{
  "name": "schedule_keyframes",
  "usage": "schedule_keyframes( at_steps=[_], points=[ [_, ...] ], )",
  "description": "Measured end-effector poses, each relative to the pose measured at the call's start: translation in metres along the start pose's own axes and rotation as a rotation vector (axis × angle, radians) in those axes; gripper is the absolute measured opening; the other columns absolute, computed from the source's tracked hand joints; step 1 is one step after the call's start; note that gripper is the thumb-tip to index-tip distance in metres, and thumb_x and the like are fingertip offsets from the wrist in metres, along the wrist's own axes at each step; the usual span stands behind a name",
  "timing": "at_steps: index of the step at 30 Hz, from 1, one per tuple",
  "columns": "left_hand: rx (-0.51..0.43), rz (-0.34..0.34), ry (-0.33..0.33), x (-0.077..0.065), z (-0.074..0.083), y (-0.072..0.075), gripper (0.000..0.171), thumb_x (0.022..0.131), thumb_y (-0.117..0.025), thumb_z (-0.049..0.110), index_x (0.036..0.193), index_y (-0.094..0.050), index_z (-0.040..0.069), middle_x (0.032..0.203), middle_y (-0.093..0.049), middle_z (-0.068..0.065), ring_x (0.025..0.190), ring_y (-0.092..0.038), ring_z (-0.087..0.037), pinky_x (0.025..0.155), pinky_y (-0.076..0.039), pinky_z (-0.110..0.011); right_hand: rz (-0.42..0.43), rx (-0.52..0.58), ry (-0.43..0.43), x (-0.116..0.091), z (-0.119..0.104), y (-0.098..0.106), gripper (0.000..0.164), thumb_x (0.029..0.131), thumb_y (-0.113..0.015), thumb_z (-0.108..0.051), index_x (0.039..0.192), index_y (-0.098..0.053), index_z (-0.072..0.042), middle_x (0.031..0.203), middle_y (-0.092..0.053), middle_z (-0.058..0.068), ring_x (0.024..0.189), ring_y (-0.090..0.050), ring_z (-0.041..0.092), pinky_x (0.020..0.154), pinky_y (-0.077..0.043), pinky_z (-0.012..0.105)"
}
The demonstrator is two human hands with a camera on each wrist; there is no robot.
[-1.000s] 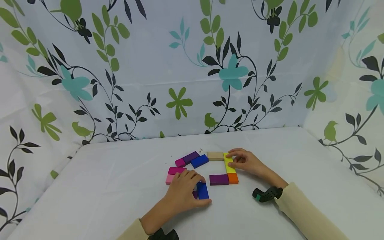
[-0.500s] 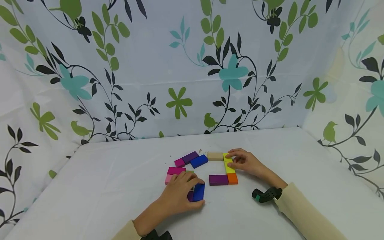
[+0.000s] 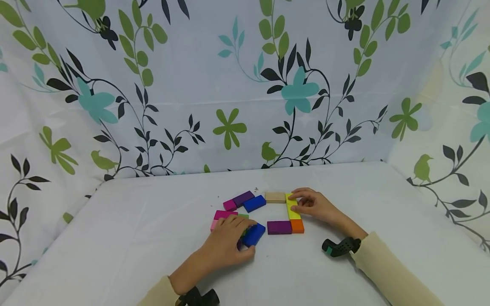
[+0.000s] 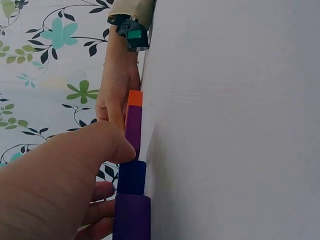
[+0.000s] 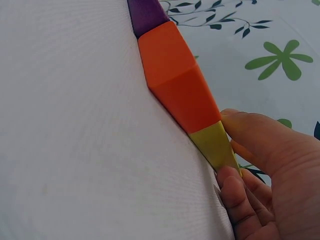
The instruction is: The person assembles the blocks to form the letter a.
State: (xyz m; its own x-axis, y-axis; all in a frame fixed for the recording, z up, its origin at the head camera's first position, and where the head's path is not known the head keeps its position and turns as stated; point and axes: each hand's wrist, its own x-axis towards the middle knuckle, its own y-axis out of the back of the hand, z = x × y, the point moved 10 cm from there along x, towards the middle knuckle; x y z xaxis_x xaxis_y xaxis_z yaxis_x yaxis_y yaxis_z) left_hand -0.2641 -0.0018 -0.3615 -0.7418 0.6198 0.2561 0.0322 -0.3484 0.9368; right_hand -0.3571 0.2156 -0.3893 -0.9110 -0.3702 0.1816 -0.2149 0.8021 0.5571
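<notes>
Turned clockwise since the earlier frame, the blue block [image 3: 254, 235] now lies at a sharper slant in the head view, its far corner just beside the near purple block [image 3: 279, 228]. The left hand [image 3: 229, 241] pinches it, fingertips at the far end and thumb at the near end. The right hand [image 3: 314, 205] has stayed put, holding the yellow block [image 3: 293, 211] at the ring's right edge, where the orange block [image 3: 297, 227] and near purple block complete the corner. Beyond the open middle lie the beige block [image 3: 274, 198], far blue block [image 3: 254, 204] and far purple block [image 3: 243, 198]. White tabletop [image 3: 115, 250] stretches wide on both sides and in front; its far edge meets the patterned cloth [image 3: 183, 97] well behind the blocks.

Through the left wrist view, the thumb tip reaches the blue block's end, between it and the near purple block; other fingers bend behind. A left-side purple block [image 4: 132, 217] stands against the blue one.

From the right wrist, thumb and curled fingers close on the yellow block from opposite sides, and the orange block touches its end.
</notes>
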Motion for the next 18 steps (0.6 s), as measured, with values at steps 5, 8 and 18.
schedule_keyframes(
  at_steps=[5,8,18],
  points=[
    [-0.001,-0.010,-0.014,0.0003,-0.0005,0.0002,0.047,0.085,-0.068,0.038,0.126,-0.062,0.018,0.128,-0.061,-0.004,0.123,-0.049,-0.026,0.101,-0.039,-0.055,0.005,-0.009,-0.002,-0.0002,0.0019,-0.0001,0.034,0.090,-0.070,-0.014,0.121,-0.065,-0.003,0.140,-0.047,0.020,0.093,-0.054,0.021,0.076,-0.048,0.020],
    [0.002,-0.013,-0.021,0.0001,0.0003,0.0010,0.046,0.084,-0.067,0.038,0.126,-0.062,0.018,0.127,-0.062,-0.003,0.122,-0.049,-0.026,0.101,-0.040,-0.055,0.001,-0.008,-0.008,-0.0015,-0.0025,-0.0004,0.033,0.090,-0.070,-0.014,0.121,-0.065,-0.002,0.139,-0.047,0.020,0.093,-0.054,0.022,0.077,-0.048,0.019],
    [0.065,0.001,-0.068,0.0003,0.0036,0.0024,0.044,0.085,-0.067,0.037,0.124,-0.064,0.019,0.121,-0.064,0.000,0.118,-0.051,-0.023,0.102,-0.040,-0.053,0.001,0.003,-0.006,-0.0010,-0.0004,-0.0001,0.034,0.089,-0.071,-0.016,0.120,-0.066,-0.004,0.139,-0.048,0.019,0.093,-0.054,0.023,0.076,-0.048,0.019]
  ],
)
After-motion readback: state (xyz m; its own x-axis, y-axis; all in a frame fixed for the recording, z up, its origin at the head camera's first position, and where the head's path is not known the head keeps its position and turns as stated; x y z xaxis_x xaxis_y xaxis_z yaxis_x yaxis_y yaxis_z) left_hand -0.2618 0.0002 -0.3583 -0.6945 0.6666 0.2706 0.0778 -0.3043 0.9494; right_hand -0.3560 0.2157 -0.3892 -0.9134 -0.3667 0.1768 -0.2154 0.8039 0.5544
